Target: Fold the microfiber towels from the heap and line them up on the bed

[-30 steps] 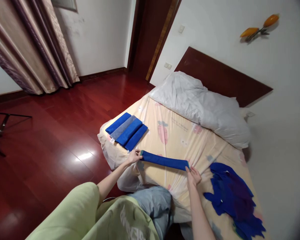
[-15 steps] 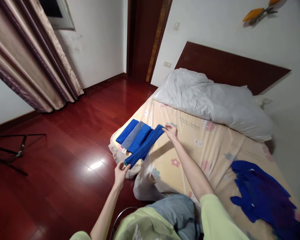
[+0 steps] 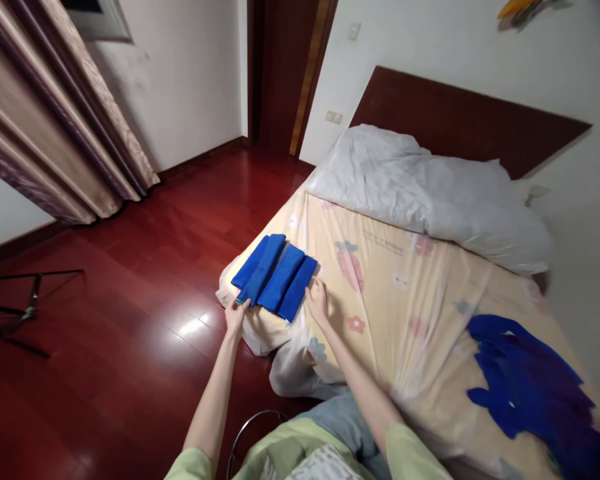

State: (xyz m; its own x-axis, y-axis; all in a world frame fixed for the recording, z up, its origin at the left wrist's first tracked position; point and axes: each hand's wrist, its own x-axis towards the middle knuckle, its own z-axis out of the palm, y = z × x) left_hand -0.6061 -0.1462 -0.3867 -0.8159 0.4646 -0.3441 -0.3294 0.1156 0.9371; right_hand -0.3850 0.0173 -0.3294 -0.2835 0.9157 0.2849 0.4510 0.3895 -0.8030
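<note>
Several folded blue cloths lie side by side near the bed's left corner. The folded blue cloth [image 3: 265, 270] on top of the row covers most of a grey one, and my left hand [image 3: 236, 315] pinches its lower end. Beside the rightmost folded cloth [image 3: 299, 289] is my right hand [image 3: 319, 300], its fingers curled near that cloth's right edge; whether they hold anything cannot be made out. A loose heap of blue cloths [image 3: 530, 380] lies farther right on the bed.
The bed [image 3: 380, 320] has a floral sheet, a grey-white quilt [image 3: 420, 183] and a dark headboard [image 3: 460, 120]. Black stand legs [image 3: 30, 310] are on the red floor at left. A metal rim [image 3: 250, 427] shows near my lap.
The blue cloth that both hands held stretched has moved left and down onto the row, over the grey one. My right hand has let go of its far end and come down beside the rightmost cloth.
</note>
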